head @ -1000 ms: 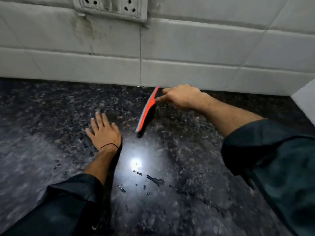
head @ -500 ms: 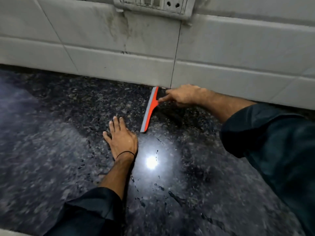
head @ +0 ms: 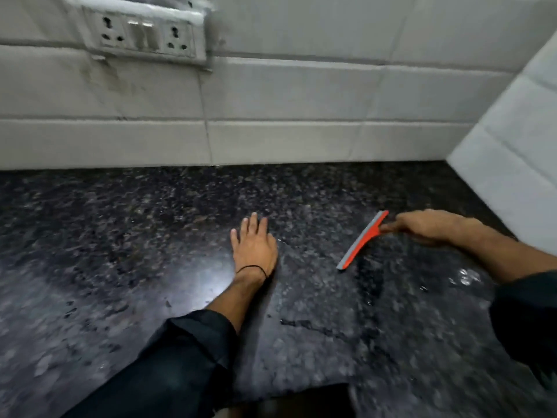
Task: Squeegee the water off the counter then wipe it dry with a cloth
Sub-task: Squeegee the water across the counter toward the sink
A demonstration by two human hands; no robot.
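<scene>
An orange squeegee with a grey rubber blade lies slanted on the dark speckled granite counter, right of centre. My right hand grips its handle end from the right, blade edge down on the stone. My left hand rests flat, palm down, fingers together, on the counter to the left of the squeegee, a black band at its wrist. Water streaks and droplets show on the counter near the right forearm. No cloth is in view.
A white tiled wall runs along the back of the counter, with a switch-and-socket plate at upper left. A second tiled wall closes the right side. A bright light reflection sits beside the left wrist.
The squeegee and my right hand have drawn away from the back wall toward the right and nearer me. The view has shifted, and the left hand stays flat on the counter.
</scene>
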